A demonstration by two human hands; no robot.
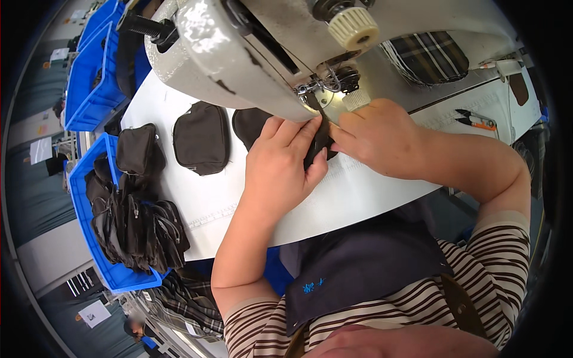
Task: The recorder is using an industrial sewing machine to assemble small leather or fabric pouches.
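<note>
A: Biggest first: a white counter [370, 194] runs right across the scene, left to right.

B: And looming over its far side, the machine [215, 59], pale, glossy, chipped with dark marks along its head!

A: Over to the left, at the counter's edge, a blue bin [128, 279], and it's loaded: a heap of dark pouches [134, 227], zips showing, piled up past the right rim.

B: Now the hands, both in close under the machine. What's the left hand [280, 161] doing?

A: Palm down, fingers together, tips on the cloth [319, 143], thumb set apart at the near end. Whether it grips or only presses, I can't tell.

B: Right hand [382, 140]: fingers curled, thumb tucked beneath, pinching the cloth's right edge.

A: Far right, a plaid piece [433, 56], rounded corners, frayed along its left edge.

B: Left of the left hand, one dark pouch [201, 138] lies flat on the counter; just right of it, a second pouch [248, 124], partly covered by that hand.

A: Smaller now: the cloth itself, dark and narrow, right at the needle area, between the two hands.

B: Above it, a ribbed cream knob [353, 28] on the machine.

A: And out right, an orange-and-black tool [476, 122] lying on the counter!
</note>
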